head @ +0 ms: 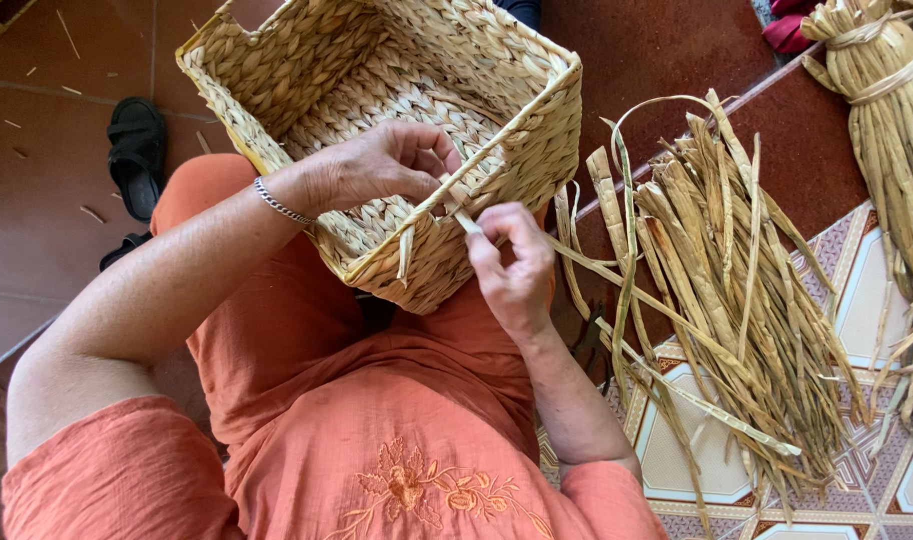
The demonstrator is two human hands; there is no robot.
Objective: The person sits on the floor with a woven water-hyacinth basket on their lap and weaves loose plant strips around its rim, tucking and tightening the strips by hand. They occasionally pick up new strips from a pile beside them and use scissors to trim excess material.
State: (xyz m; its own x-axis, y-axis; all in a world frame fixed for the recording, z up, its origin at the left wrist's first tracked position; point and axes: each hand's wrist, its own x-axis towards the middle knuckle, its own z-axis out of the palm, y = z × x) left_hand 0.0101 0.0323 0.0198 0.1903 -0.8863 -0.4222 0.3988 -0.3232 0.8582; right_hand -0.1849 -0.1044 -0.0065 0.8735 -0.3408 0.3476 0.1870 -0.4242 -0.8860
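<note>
Your left hand (376, 165) grips rim of woven basket (496, 150) on your lap. Your right hand (511, 265) pinches flat strand (464, 218) at same rim. Loose reeds (726, 290) lie right of basket.

The basket (396, 110) is filling the lap; loose reeds (736, 300) are crowding the right, a sandal (136, 155) lying left on bare floor (46, 230).

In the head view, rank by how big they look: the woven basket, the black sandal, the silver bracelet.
Largest to smallest:
1. Rectangular woven straw basket, though it sits nearest the camera.
2. Black sandal on the floor.
3. Thin silver bracelet.
</note>
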